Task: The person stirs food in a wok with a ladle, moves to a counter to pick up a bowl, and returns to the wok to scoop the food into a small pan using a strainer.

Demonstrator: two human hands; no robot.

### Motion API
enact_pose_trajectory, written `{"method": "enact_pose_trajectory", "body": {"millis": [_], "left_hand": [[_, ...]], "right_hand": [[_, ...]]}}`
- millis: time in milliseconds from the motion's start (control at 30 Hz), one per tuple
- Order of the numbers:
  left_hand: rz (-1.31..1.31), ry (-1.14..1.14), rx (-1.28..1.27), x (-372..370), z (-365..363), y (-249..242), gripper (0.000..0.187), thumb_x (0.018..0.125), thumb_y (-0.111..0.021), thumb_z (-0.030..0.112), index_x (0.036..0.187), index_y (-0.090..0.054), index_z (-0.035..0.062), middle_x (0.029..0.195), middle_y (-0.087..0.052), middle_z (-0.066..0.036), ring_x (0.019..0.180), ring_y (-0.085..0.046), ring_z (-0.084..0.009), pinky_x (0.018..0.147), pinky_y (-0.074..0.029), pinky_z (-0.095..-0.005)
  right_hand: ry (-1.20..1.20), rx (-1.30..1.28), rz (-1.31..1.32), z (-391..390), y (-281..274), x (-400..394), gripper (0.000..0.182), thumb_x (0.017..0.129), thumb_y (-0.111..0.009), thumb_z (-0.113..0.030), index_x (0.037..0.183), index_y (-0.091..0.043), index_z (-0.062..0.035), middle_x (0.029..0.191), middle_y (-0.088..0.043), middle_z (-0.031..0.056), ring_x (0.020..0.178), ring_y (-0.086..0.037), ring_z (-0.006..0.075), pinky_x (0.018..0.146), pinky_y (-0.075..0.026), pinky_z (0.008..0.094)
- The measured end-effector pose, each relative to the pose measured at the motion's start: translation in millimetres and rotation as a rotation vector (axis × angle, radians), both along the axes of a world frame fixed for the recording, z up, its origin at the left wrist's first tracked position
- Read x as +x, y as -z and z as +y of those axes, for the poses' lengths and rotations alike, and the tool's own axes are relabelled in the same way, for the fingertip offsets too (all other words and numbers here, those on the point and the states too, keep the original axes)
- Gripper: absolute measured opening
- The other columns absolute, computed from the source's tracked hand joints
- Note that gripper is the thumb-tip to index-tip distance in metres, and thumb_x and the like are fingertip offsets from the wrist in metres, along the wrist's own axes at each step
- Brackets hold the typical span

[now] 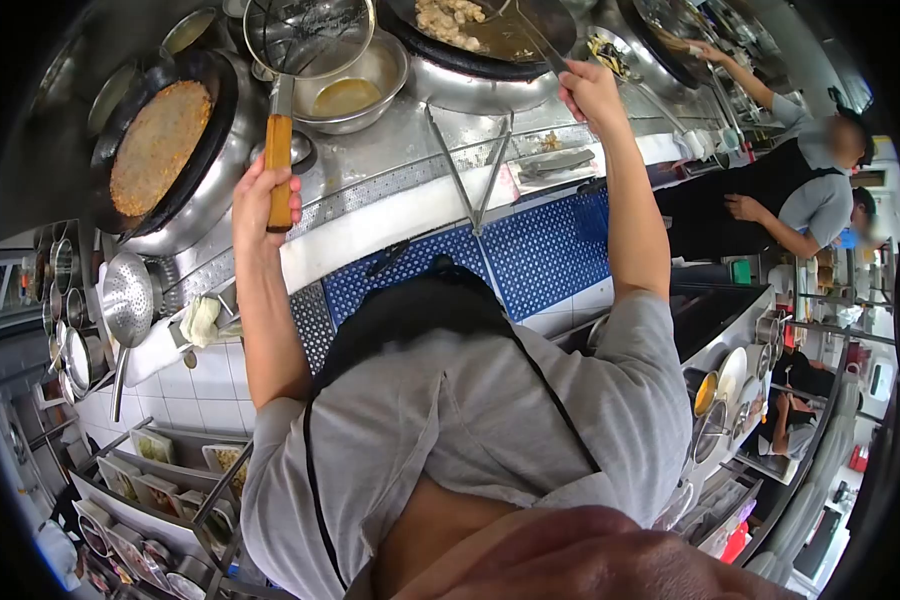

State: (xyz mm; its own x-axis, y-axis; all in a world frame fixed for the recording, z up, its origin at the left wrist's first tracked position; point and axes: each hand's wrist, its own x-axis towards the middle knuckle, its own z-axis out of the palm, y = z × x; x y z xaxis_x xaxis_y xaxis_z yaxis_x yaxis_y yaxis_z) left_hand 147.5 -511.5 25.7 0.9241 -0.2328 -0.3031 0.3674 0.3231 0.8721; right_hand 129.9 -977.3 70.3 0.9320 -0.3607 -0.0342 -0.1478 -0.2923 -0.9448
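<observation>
My left hand [265, 195] is closed around the wooden handle of a round wire strainer [280, 130]. The strainer's mesh is tilted over a steel bowl [385, 95] with yellowish liquid in it. My right hand [592, 93] grips the metal handle of a ladle [542, 38], whose head reaches into a wok [555, 25] at the top edge and is partly cut off. Pale cooked pieces of food [450, 22] lie in that wok with brownish liquid around them.
Left stands another wok [225, 95] full of orange-flecked liquid. A perforated skimmer [128, 300] hangs by the counter's left end. A folding metal stand [478, 190] and a white cloth [360, 235] are at the front edge. A co-worker [770, 190] works at the right.
</observation>
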Motion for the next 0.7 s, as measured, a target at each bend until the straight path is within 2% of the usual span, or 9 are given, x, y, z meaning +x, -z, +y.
{"method": "enact_pose_trajectory", "body": {"millis": [100,200,300,333,433,467,567,667,700], "left_hand": [[-0.020,0.012,-0.029,0.5,2.2,-2.3,0.042,0.084,-0.057,0.006,0.125,-0.047,0.0044,0.068,-0.057,-0.008,0.045,-0.053,-0.0144,0.034,-0.043,-0.0259],[-0.026,0.016,-0.052,-1.1,7.9,-2.6,0.042,0.084,-0.057,0.006,0.124,-0.047,0.0043,0.069,-0.057,-0.008,0.045,-0.053,-0.0143,0.035,-0.043,-0.0257],[-0.022,0.015,-0.069,-3.6,16.0,-3.0,0.041,0.084,-0.056,0.006,0.124,-0.047,0.0044,0.069,-0.057,-0.008,0.046,-0.053,-0.0142,0.035,-0.043,-0.0256],[-0.015,0.020,-0.081,-4.4,19.5,-2.5,0.041,0.084,-0.056,0.006,0.124,-0.047,0.0045,0.069,-0.057,-0.008,0.046,-0.053,-0.0142,0.035,-0.043,-0.0256],[-0.008,0.024,-0.109,-6.8,31.1,-0.3,0.039,0.084,-0.055,0.005,0.122,-0.048,0.0046,0.069,-0.057,-0.009,0.045,-0.053,-0.0143,0.035,-0.043,-0.0256],[-0.009,0.031,-0.115,-6.2,33.8,-0.4,0.038,0.084,-0.055,0.005,0.121,-0.048,0.0046,0.069,-0.057,-0.009,0.045,-0.053,-0.0143,0.035,-0.043,-0.0257],[-0.006,0.025,-0.120,-6.3,39.2,-0.5,0.034,0.084,-0.055,0.005,0.118,-0.049,0.0048,0.069,-0.057,-0.009,0.045,-0.053,-0.0146,0.035,-0.043,-0.0258],[0.000,0.045,-0.127,-2.3,37.6,1.3,0.031,0.084,-0.055,0.005,0.114,-0.049,0.0049,0.069,-0.057,-0.009,0.044,-0.053,-0.0147,0.034,-0.044,-0.0257],[0.004,0.048,-0.132,-2.7,36.4,2.1,0.030,0.084,-0.055,0.005,0.114,-0.049,0.0049,0.069,-0.057,-0.009,0.044,-0.053,-0.0147,0.034,-0.044,-0.0257]], "right_hand": [[0.075,-0.335,0.053,27.8,-10.9,14.7,0.035,0.084,-0.054,-0.008,0.117,-0.065,-0.0022,0.062,-0.062,0.0114,0.043,-0.055,0.0156,0.039,-0.043,0.0322],[0.146,-0.690,-0.031,46.2,3.4,35.4,0.031,0.083,-0.053,-0.012,0.108,-0.069,-0.0052,0.068,-0.066,0.0191,0.051,-0.064,0.0254,0.051,-0.052,0.0384],[0.080,-0.597,0.174,56.5,12.9,37.3,0.033,0.081,-0.052,-0.014,0.107,-0.069,-0.0041,0.072,-0.066,0.0235,0.058,-0.067,0.0313,0.062,-0.054,0.0409],[0.099,-0.654,0.197,57.5,13.8,31.2,0.034,0.080,-0.053,-0.015,0.109,-0.070,-0.0069,0.072,-0.067,0.0221,0.060,-0.067,0.0299,0.063,-0.054,0.0408],[0.163,-0.614,0.194,58.2,4.5,2.2,0.037,0.079,-0.054,-0.015,0.113,-0.069,-0.0105,0.072,-0.067,0.0222,0.062,-0.068,0.0299,0.066,-0.055,0.0409],[0.192,-0.617,0.159,48.9,4.1,-3.6,0.037,0.079,-0.054,-0.015,0.113,-0.069,-0.0132,0.078,-0.068,0.0226,0.071,-0.069,0.0342,0.072,-0.054,0.0423],[0.220,-0.866,-0.023,12.7,8.1,-8.1,0.036,0.080,-0.054,-0.016,0.112,-0.069,-0.0118,0.088,-0.069,0.0223,0.084,-0.067,0.0387,0.080,-0.052,0.0442],[0.225,-0.917,0.087,20.9,-39.2,-3.6,0.023,0.079,-0.051,-0.009,0.090,-0.067,0.0024,0.072,-0.065,0.0166,0.061,-0.064,0.0268,0.057,-0.050,0.0403],[0.256,-0.923,0.144,27.7,-50.6,-0.6,0.019,0.078,-0.049,-0.006,0.083,-0.066,0.0029,0.057,-0.062,0.0105,0.048,-0.060,0.0162,0.045,-0.046,0.0350]]}}
